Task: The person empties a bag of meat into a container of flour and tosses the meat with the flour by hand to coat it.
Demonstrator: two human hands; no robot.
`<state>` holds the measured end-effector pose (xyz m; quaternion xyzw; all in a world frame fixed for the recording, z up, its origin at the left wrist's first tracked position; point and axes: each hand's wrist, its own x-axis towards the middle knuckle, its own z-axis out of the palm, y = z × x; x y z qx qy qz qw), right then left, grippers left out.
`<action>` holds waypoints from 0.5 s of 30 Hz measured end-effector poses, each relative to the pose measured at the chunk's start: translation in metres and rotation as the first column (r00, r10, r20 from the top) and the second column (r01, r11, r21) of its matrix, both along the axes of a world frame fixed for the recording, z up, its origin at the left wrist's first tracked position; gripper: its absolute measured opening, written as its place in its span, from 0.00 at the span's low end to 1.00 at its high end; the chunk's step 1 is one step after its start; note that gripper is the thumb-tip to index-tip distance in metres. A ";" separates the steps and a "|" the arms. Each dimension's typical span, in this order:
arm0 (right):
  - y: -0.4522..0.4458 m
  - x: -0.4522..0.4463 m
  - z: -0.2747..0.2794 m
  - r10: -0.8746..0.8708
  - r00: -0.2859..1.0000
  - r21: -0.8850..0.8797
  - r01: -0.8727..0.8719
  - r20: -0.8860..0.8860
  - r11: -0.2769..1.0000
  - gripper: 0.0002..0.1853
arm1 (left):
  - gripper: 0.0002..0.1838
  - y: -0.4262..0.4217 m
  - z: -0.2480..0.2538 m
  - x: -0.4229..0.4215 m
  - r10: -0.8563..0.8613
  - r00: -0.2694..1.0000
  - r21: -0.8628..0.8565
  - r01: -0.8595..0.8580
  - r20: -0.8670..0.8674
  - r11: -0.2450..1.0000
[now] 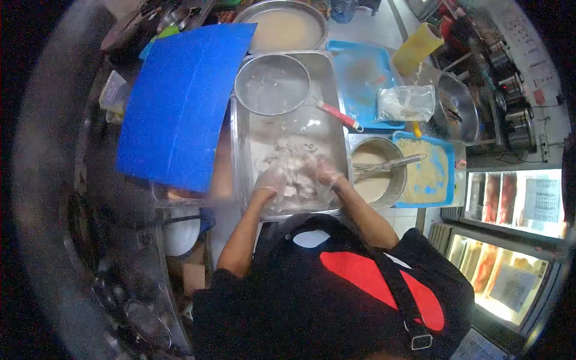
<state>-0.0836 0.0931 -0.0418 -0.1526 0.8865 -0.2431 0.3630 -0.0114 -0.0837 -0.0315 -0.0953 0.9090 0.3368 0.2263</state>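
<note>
Both my hands wear clear plastic gloves and are down in a large metal tray (240, 174) of white flour. Floured pieces (295, 174) lie heaped between them. My left hand (273, 180) touches the heap's left side, and my right hand (325, 171) is at its right side. Blur and the loose gloves hide the fingers of both. A round sieve (272, 84) with a red handle rests over the far part of the tray. Right of the tray, a metal pot (401, 183) of pale batter holds a whisk (390, 164).
A blue board (186, 108) stands left of the tray. Beyond the sieve is a round pan (321, 27) of pale liquid. At right are a blue tray (354, 78), a plastic bag (406, 103), a blue-rimmed tray of crumbs (423, 171) and a metal bowl (471, 123).
</note>
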 end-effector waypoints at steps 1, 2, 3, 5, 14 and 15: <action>0.009 0.003 0.011 0.008 0.993 -0.385 -0.054 -0.119 0.922 0.18 | 0.17 0.000 0.003 0.000 0.026 0.998 -0.011 -0.025 0.051 1.000; 0.009 0.006 0.021 0.047 0.983 -0.337 -0.106 -0.179 0.935 0.18 | 0.17 0.000 0.003 0.000 0.047 0.994 -0.023 -0.045 0.099 0.999; 0.009 0.004 0.031 0.087 0.965 -0.286 -0.158 -0.246 0.945 0.19 | 0.16 -0.005 -0.017 -0.005 -0.139 0.986 -0.174 0.152 0.088 0.973; 0.010 0.000 0.044 0.083 0.957 -0.351 -0.182 -0.279 0.919 0.19 | 0.14 -0.004 -0.021 0.001 0.060 0.989 0.005 -0.060 -0.137 0.998; 0.015 0.007 0.055 -0.269 0.926 -0.721 0.377 0.267 0.581 0.15 | 0.17 -0.020 -0.043 -0.007 -0.007 0.987 0.064 0.017 -0.159 0.998; 0.026 0.000 0.003 -0.233 0.972 -0.689 0.192 0.034 0.699 0.14 | 0.18 -0.019 -0.040 -0.005 0.007 1.000 0.029 -0.008 0.015 1.000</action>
